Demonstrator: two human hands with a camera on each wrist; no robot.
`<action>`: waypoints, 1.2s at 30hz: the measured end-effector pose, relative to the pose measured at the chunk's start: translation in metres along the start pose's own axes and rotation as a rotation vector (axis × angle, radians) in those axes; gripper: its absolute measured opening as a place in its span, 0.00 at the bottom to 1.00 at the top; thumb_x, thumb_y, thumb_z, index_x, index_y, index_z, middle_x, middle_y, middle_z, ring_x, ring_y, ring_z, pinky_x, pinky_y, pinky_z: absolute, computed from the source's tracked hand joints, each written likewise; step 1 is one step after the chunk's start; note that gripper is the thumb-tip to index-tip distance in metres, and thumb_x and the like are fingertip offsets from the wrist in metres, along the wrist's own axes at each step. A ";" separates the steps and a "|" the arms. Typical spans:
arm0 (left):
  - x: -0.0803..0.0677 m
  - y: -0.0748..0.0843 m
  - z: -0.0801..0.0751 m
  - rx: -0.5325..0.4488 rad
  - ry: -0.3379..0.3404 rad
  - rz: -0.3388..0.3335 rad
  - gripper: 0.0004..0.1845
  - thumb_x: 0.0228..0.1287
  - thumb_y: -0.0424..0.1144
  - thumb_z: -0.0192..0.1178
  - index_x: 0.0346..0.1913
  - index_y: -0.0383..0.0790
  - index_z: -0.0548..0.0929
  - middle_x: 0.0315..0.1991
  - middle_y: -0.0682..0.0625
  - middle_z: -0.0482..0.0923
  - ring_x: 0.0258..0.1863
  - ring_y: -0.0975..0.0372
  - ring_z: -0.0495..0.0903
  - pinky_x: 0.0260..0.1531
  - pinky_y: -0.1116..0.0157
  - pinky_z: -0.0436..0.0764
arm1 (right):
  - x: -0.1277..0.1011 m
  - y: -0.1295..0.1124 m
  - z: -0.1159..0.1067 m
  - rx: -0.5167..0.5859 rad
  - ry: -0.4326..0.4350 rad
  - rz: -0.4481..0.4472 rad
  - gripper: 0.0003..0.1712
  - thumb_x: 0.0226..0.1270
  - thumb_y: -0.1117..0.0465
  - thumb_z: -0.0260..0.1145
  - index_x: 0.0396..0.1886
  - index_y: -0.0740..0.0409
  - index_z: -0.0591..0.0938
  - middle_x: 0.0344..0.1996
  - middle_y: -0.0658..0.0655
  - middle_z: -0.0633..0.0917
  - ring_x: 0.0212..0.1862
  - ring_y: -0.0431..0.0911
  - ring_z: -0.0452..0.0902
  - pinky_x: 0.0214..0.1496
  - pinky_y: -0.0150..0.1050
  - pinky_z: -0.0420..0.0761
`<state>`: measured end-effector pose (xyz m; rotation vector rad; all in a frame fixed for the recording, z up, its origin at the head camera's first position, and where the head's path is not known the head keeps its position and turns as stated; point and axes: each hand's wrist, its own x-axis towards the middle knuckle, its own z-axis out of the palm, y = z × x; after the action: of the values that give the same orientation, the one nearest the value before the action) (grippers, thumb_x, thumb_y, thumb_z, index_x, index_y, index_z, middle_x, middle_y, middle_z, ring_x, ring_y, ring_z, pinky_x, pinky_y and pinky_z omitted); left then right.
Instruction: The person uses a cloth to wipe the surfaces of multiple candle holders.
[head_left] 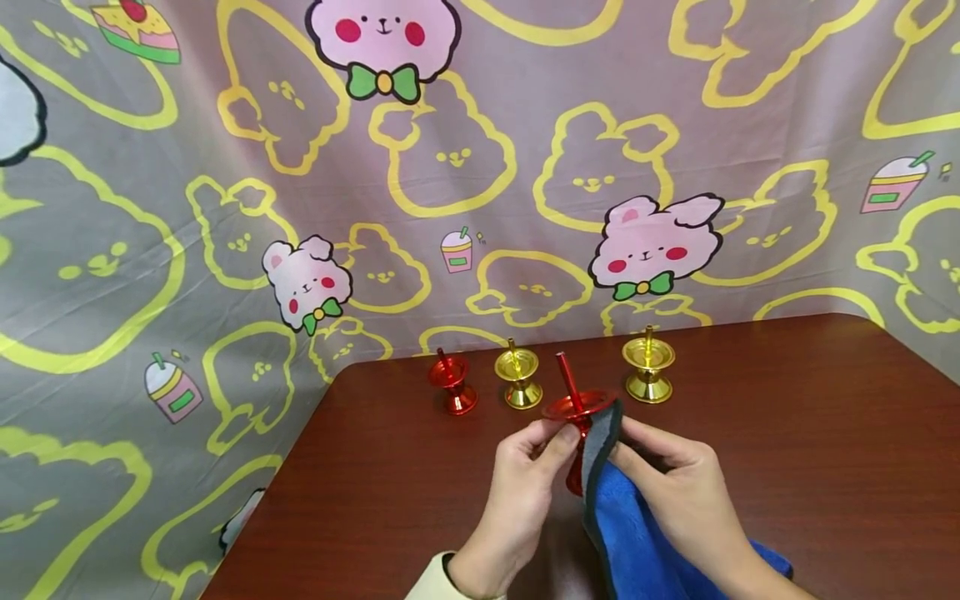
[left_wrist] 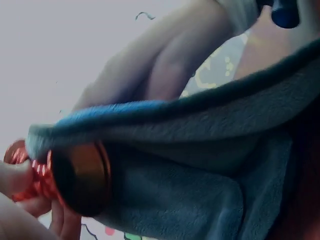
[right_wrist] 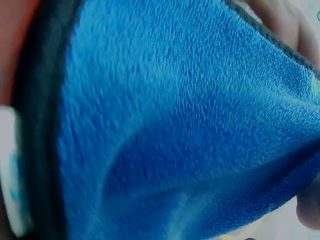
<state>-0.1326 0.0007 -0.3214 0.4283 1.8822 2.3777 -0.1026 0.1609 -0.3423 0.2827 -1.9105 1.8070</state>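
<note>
Left hand (head_left: 517, 475) pinches the red holder (head_left: 573, 408) by its stem, lifted above the surface's (head_left: 787, 433) near middle and tilted so its spike leans toward the far-left corner. Right hand (head_left: 678, 483) grips the blue cloth (head_left: 637, 542), fingers curled, pressing its dark edge against the holder's dish — a two-sided hold that steadies the piece against the rubbing. The cloth's tail trails toward the near edge. Along the far edge stand another red holder (head_left: 452, 385) and two gold holders (head_left: 518, 377) (head_left: 648, 369), well apart from the hands. Open room lies right and left of the hands.
</note>
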 end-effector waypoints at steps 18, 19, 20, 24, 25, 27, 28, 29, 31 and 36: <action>0.002 0.007 -0.009 -0.144 -0.066 -0.002 0.18 0.57 0.28 0.72 0.51 0.28 0.84 0.45 0.45 0.86 0.45 0.58 0.83 0.50 0.64 0.79 | -0.002 -0.014 -0.002 -0.012 -0.064 -0.214 0.24 0.57 0.80 0.70 0.53 0.64 0.86 0.46 0.57 0.89 0.47 0.44 0.86 0.46 0.34 0.83; 0.002 0.007 -0.010 -0.146 -0.077 0.000 0.18 0.57 0.29 0.72 0.51 0.29 0.84 0.45 0.45 0.86 0.45 0.58 0.83 0.50 0.64 0.79 | -0.002 -0.015 -0.002 0.002 -0.067 -0.199 0.23 0.57 0.80 0.70 0.53 0.65 0.86 0.45 0.58 0.89 0.46 0.44 0.86 0.45 0.34 0.83; 0.003 0.007 -0.010 -0.147 -0.088 0.003 0.18 0.57 0.29 0.72 0.51 0.28 0.85 0.44 0.46 0.86 0.44 0.59 0.83 0.50 0.64 0.79 | -0.002 -0.015 -0.003 0.011 -0.071 -0.188 0.23 0.57 0.80 0.70 0.53 0.65 0.86 0.45 0.58 0.89 0.45 0.45 0.87 0.44 0.34 0.83; 0.004 0.006 -0.012 -0.158 -0.130 0.012 0.15 0.58 0.28 0.71 0.50 0.33 0.86 0.44 0.48 0.87 0.44 0.60 0.84 0.51 0.64 0.79 | -0.001 -0.014 -0.006 0.064 -0.103 -0.142 0.21 0.59 0.79 0.69 0.53 0.67 0.85 0.44 0.59 0.89 0.45 0.46 0.87 0.44 0.35 0.84; 0.004 0.006 -0.013 -0.163 -0.138 0.014 0.15 0.59 0.28 0.71 0.49 0.35 0.87 0.44 0.48 0.87 0.44 0.60 0.84 0.51 0.64 0.79 | 0.000 -0.014 -0.007 0.086 -0.115 -0.129 0.21 0.60 0.79 0.69 0.53 0.67 0.85 0.43 0.59 0.89 0.45 0.46 0.87 0.45 0.35 0.84; 0.004 0.006 -0.013 -0.177 -0.153 0.011 0.14 0.59 0.29 0.71 0.49 0.38 0.87 0.44 0.49 0.87 0.45 0.61 0.84 0.52 0.63 0.79 | 0.002 -0.012 -0.010 0.136 -0.147 -0.107 0.20 0.61 0.79 0.67 0.54 0.69 0.84 0.44 0.60 0.89 0.46 0.47 0.86 0.46 0.36 0.84; 0.004 0.006 -0.014 -0.183 -0.160 0.009 0.14 0.59 0.29 0.71 0.49 0.38 0.88 0.44 0.49 0.87 0.44 0.61 0.83 0.52 0.63 0.79 | 0.003 -0.011 -0.011 0.163 -0.164 -0.097 0.19 0.62 0.80 0.67 0.54 0.69 0.84 0.44 0.60 0.89 0.46 0.47 0.86 0.46 0.36 0.84; 0.005 0.005 -0.014 -0.188 -0.168 0.011 0.15 0.59 0.30 0.71 0.50 0.37 0.87 0.44 0.49 0.87 0.44 0.61 0.83 0.51 0.64 0.79 | 0.004 -0.009 -0.012 0.200 -0.185 -0.088 0.19 0.63 0.80 0.65 0.54 0.70 0.84 0.45 0.60 0.89 0.47 0.47 0.86 0.47 0.37 0.83; 0.005 0.005 -0.015 -0.192 -0.185 0.016 0.16 0.60 0.31 0.71 0.51 0.32 0.86 0.43 0.50 0.87 0.44 0.62 0.83 0.50 0.65 0.79 | 0.007 -0.006 -0.014 0.262 -0.227 -0.073 0.19 0.65 0.80 0.63 0.55 0.72 0.82 0.46 0.60 0.88 0.48 0.47 0.86 0.48 0.37 0.83; 0.004 0.004 -0.015 -0.148 -0.245 0.042 0.22 0.67 0.31 0.65 0.58 0.18 0.77 0.45 0.51 0.86 0.47 0.62 0.81 0.53 0.65 0.78 | 0.011 0.001 -0.018 0.306 -0.267 -0.022 0.17 0.69 0.78 0.60 0.56 0.72 0.82 0.46 0.60 0.88 0.48 0.47 0.86 0.47 0.38 0.83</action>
<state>-0.1403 -0.0131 -0.3200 0.7144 1.5963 2.3440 -0.1083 0.1806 -0.3379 0.6776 -1.7817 2.1349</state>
